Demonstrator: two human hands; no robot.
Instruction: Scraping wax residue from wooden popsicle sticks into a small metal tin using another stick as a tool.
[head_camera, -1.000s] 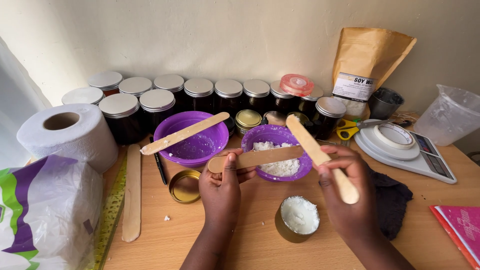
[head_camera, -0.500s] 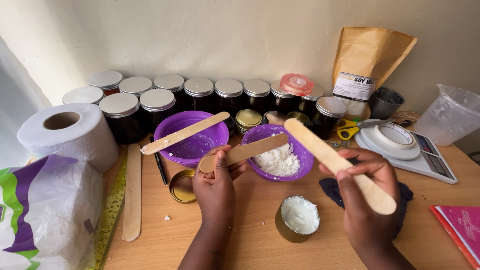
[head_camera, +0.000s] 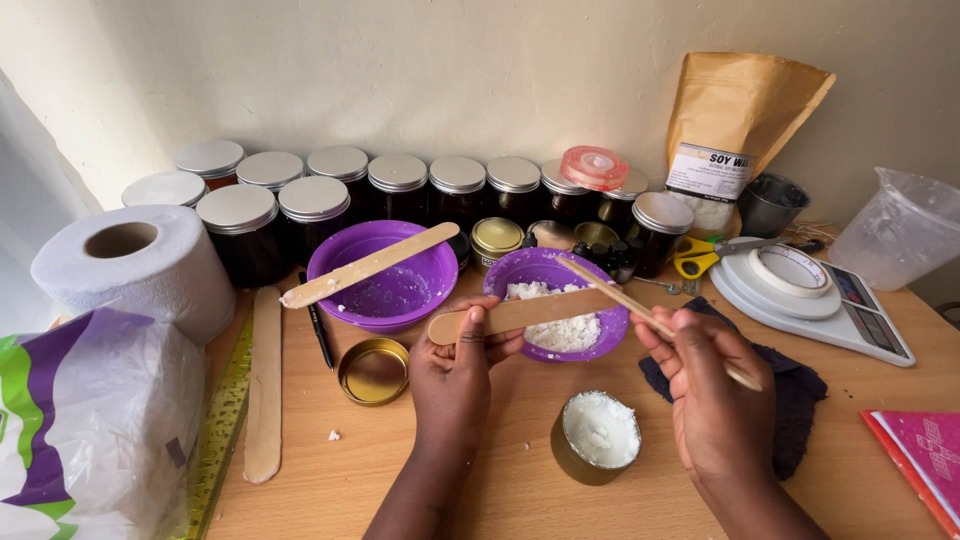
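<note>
My left hand (head_camera: 458, 372) grips a flat wooden stick (head_camera: 535, 311) held level over a purple bowl (head_camera: 520, 270) of white flakes. My right hand (head_camera: 712, 390) grips a second wooden stick (head_camera: 620, 297), seen edge-on, its tip reaching over the same bowl and crossing the first stick. Below the hands stands a small gold tin (head_camera: 596, 438) filled with white flakes. Its gold lid (head_camera: 373, 371) lies to the left of my left hand.
A second purple bowl (head_camera: 395, 292) holds another stick (head_camera: 365, 266). Dark jars with silver lids (head_camera: 400, 185) line the wall. Toilet roll (head_camera: 135, 262) and plastic bag (head_camera: 85, 420) sit left. Scale (head_camera: 820, 300), scissors (head_camera: 705, 255), brown pouch (head_camera: 735, 135), dark cloth (head_camera: 795, 395) sit right.
My right hand has turned its stick from broad-side to edge-on and brought its tip back over the bowl, against the stick in my left hand. The left hand has barely moved.
</note>
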